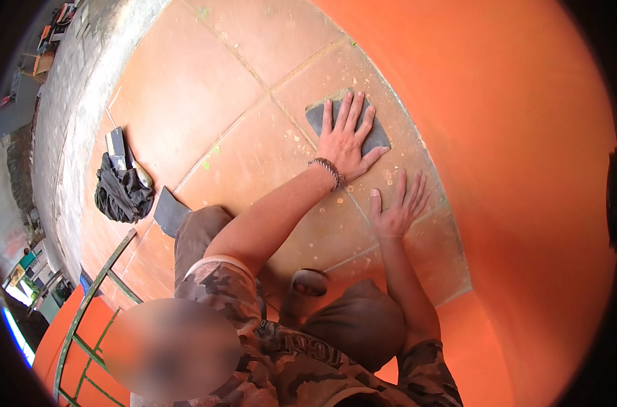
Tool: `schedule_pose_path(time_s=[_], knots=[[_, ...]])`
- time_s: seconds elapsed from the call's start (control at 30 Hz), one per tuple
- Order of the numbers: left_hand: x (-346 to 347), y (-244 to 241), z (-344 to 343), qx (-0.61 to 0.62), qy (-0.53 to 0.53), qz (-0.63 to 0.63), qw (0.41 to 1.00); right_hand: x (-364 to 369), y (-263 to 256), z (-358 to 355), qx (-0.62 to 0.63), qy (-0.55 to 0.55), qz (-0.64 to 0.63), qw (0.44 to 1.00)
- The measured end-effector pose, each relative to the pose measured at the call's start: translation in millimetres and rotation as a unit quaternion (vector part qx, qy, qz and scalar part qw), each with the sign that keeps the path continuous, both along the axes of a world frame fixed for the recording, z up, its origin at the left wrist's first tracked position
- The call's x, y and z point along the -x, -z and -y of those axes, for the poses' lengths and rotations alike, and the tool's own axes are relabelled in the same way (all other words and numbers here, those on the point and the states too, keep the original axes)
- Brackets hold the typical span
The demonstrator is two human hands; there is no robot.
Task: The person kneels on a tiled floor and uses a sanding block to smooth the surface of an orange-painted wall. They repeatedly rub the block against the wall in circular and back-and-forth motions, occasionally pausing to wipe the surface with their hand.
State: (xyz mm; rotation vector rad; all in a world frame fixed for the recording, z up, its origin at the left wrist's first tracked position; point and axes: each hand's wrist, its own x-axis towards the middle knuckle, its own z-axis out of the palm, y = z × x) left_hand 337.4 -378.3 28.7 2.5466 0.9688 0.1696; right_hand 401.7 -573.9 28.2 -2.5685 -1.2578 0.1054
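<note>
My left hand (345, 142), with a braided bracelet at its wrist, lies palm down on a dark grey sheet (315, 117), which looks like sandpaper. Its fingers are spread and do not curl round the sheet. Nearer my body and to the right, my right hand (395, 216) rests palm down on the terracotta floor tiles (268, 147), fingers apart and nothing in it. Pale specks dot the tiles around both hands. A second dark sheet (170, 212) lies by my left knee.
The orange wall (517, 152) rises along the right. At left, a black cloth (123, 196) lies against flat-bladed tools (116, 145), one with a light handle (143, 174). A green metal frame with crossbars (79, 325) stands at the lower left. Paving (67, 102) runs beyond the tiles.
</note>
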Motion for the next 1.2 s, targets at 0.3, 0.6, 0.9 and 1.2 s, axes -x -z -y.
schedule_pose_path(time_s=[0.3, 0.6, 0.9, 1.2], knots=[[-24.1, 3.2, -38.3, -0.046, -0.001, 0.018, 0.999, 1.3, -3.1, -1.6, 0.000, -0.002, -0.015, 1.000], [-29.7, -2.8, -78.0, -0.080, -0.068, 0.000, 0.994, 0.4, -2.2, -2.8, 0.014, -0.003, -0.017, 1.000], [-33.8, 0.0, -64.1, -0.066, -0.058, -0.018, 0.996, 2.9, -2.0, -3.4, 0.005, -0.006, 0.002, 1.000], [-34.5, 2.5, -52.7, -0.066, -0.069, -0.032, 0.995, 2.9, 1.6, -2.1, -0.005, -0.008, -0.007, 1.000]])
